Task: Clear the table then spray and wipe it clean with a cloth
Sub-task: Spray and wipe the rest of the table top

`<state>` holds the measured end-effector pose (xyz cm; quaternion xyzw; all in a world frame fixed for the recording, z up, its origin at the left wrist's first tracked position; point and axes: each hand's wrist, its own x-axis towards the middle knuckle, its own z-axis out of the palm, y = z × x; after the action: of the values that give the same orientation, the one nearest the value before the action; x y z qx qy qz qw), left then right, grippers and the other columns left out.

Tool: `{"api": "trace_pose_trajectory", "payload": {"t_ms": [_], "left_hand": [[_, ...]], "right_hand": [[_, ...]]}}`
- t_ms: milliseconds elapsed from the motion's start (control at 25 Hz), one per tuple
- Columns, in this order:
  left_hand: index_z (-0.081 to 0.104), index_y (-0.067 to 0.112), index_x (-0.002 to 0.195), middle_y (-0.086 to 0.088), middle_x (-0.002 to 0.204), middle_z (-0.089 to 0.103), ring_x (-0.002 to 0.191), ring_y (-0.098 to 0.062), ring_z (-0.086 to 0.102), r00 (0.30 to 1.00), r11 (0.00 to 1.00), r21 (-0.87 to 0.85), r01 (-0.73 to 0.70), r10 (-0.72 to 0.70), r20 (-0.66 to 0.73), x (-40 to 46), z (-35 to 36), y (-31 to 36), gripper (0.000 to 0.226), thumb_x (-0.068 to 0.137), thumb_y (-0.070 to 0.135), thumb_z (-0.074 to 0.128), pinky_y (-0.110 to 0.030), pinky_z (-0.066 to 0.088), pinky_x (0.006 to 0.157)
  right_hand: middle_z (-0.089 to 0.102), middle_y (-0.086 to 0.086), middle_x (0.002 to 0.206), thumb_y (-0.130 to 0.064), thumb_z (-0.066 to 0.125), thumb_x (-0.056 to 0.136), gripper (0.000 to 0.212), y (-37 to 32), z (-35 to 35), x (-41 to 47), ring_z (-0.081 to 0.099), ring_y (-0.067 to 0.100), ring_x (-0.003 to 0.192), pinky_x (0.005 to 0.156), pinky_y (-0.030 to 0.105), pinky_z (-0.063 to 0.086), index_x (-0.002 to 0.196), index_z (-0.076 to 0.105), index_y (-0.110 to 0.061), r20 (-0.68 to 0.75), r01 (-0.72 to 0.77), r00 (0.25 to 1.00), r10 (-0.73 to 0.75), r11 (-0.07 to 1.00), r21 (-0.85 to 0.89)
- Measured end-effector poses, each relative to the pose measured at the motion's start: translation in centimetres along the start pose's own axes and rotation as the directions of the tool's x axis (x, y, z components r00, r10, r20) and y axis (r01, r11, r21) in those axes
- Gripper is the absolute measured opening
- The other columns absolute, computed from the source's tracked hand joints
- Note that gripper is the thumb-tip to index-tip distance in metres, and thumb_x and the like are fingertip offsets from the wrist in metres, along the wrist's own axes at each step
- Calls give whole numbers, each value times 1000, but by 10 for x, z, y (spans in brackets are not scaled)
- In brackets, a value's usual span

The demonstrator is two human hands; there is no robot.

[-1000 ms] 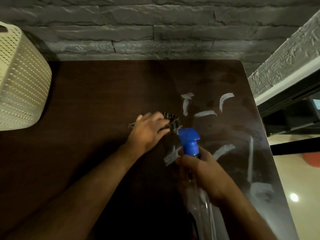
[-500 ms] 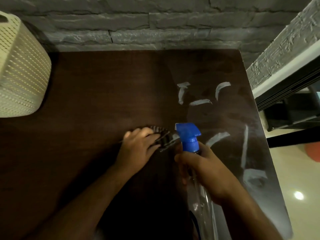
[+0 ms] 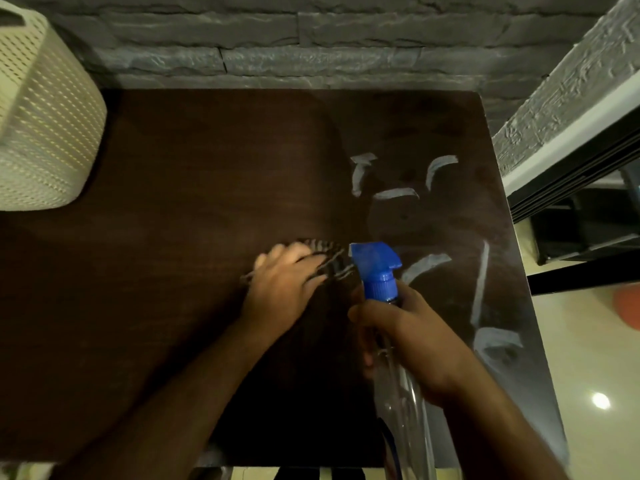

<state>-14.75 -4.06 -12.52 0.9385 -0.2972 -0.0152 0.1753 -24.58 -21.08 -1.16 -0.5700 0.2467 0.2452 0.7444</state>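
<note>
**Wipe in progress: cloth under left hand, bottle in right**

Left hand [image 3: 285, 289] is pressed flat on a striped cloth [image 3: 329, 259], fingers spread over it, mid-surface and a little right of centre. Most of the cloth is hidden under the palm; only the far-right edge shows. The hand is blurred, so I can't tell if the grip is pinching the cloth or just pressing it down.

Right hand [image 3: 412, 344] has its grip clenched round the neck of a clear spray bottle [image 3: 401, 403], just below the blue trigger head [image 3: 375, 268]. The bottle hangs tilted over the near-right part of the surface [image 3: 194, 188], nozzle just beside the cloth.

Handling, my read:
- Cloth: soft, light, bunches easily. Flat palm pressure suits it better than a pinch.
- Bottle: thin clear plastic, looks mostly empty, so light. Possibly slick if wet; neck hold is the secure spot.

Room:
- Left half of the surface is bare and open for strokes.
- Perforated cream basket [image 3: 45, 123] overhangs the far-left corner.
- Brick wall [image 3: 311, 46] butts the far edge.
- Right edge drops to the floor; wet streaks [image 3: 481, 282] sit along it.
</note>
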Motion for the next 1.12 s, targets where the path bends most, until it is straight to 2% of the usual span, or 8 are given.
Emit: {"api": "trace_pose_trajectory", "payload": {"t_ms": [80, 240, 360, 520, 760, 960, 1040, 1120], "left_hand": [[68, 23, 110, -2, 101, 60, 90, -28, 53, 993, 996, -2, 90, -90, -80, -15, -14, -34, 38, 87, 43, 46, -39, 41, 74], [65, 19, 112, -9, 109, 58, 99, -35, 53, 931, 947, 24, 320, -309, -196, 97, -8, -54, 31, 90, 37, 53, -44, 43, 85], [65, 21, 113, -5, 111, 57, 100, -29, 52, 982, 983, 5, 181, -181, -60, 98, 12, 11, 28, 92, 36, 53, -38, 37, 83], [66, 25, 108, 3, 103, 59, 89, -22, 52, 994, 995, -45, -85, 87, 68, -31, 2, 16, 34, 88, 43, 46, -37, 42, 74], [64, 17, 112, -11, 110, 56, 100, -36, 53, 927, 941, 46, 336, -322, -192, 83, -12, -60, 29, 91, 34, 54, -44, 42, 86], [66, 25, 111, 0, 102, 58, 90, -26, 53, 998, 999, -14, -37, 37, 47, -12, 11, 25, 31, 89, 40, 51, -40, 43, 76], [68, 23, 109, -1, 102, 60, 89, -27, 55, 1000, 1000, -22, -22, 22, 16, -70, -4, 5, 35, 88, 42, 48, -39, 44, 75], [68, 19, 109, -7, 101, 59, 90, -34, 56, 984, 988, 39, 152, -147, -101, -53, -20, -42, 36, 88, 41, 49, -42, 44, 78]], "right_hand": [[57, 8, 62, -10, 62, 88, 21, 2, -5, -4, 54, 22, 54, 54, 36, 50, 106, 53, -14, -4, -4, 1000, 4, 1000, -8], [56, 8, 65, -9, 63, 87, 24, 7, -12, -3, 54, 23, 56, 55, 37, 50, 108, 53, -14, -15, -20, 1000, 19, 1000, -4], [53, 11, 63, -6, 62, 87, 20, 7, -13, -4, 52, 24, 54, 52, 36, 48, 105, 53, -9, -31, -10, 999, 10, 1000, 19], [55, 10, 66, -17, 68, 80, 25, 2, -18, -7, 54, 23, 56, 55, 38, 49, 102, 55, -14, -1, -1, 1000, 1, 1000, 4], [55, 8, 62, -10, 63, 86, 23, 2, -26, -8, 54, 22, 55, 54, 36, 49, 105, 52, -15, -18, -22, 1000, 21, 1000, -17], [52, 12, 64, -9, 61, 87, 18, 4, -20, -13, 51, 25, 54, 53, 37, 47, 102, 51, -11, -1, 0, 1000, 0, 1000, -19], [53, 11, 66, -18, 67, 80, 31, 9, -21, -17, 52, 24, 55, 54, 37, 48, 105, 52, -11, 21, -20, 1000, 21, 999, -40], [55, 8, 62, -23, 68, 72, 38, 16, -25, -20, 53, 22, 54, 55, 37, 49, 105, 53, -12, 27, -28, 999, 29, 998, -59]]}}
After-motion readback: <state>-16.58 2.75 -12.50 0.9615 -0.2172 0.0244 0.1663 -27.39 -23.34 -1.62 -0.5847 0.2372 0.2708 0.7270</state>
